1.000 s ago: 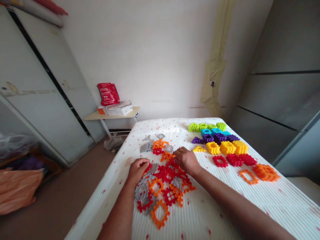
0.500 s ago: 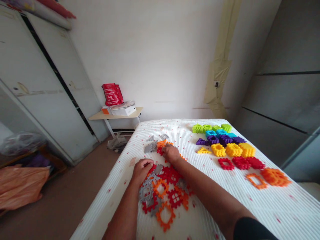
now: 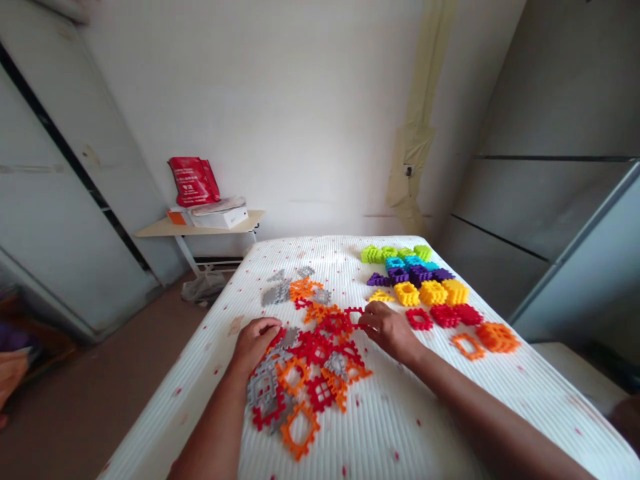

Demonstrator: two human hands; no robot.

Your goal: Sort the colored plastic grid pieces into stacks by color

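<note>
A loose pile of flat plastic interlocking tiles with notched edges, in red, orange and grey, lies on the white quilted bed cover. My right hand (image 3: 387, 328) is at the pile's right side, its fingers pinching a red frame tile (image 3: 353, 311) with an open middle. At the left edge is my left hand (image 3: 256, 341), fingers closed together beside a red and orange tile edge (image 3: 276, 339); what lies under the fingertips is hidden. Nearest me is an orange tile (image 3: 289, 430) with a large opening. Grey tiles (image 3: 276, 293) lie at the far end.
Sorted stacks stand in rows on the right: green (image 3: 371, 254), blue (image 3: 395, 263), purple (image 3: 398, 275), yellow (image 3: 433, 293), red (image 3: 445, 315) and orange (image 3: 498, 337). Beyond the bed, a small table (image 3: 155, 228) holds a red bag (image 3: 193, 181) and a white box (image 3: 220, 217).
My right hand has moved from the far end of the pile to its right side, now with a red frame tile. My left hand stays at the pile's left edge. The view has turned right.
</note>
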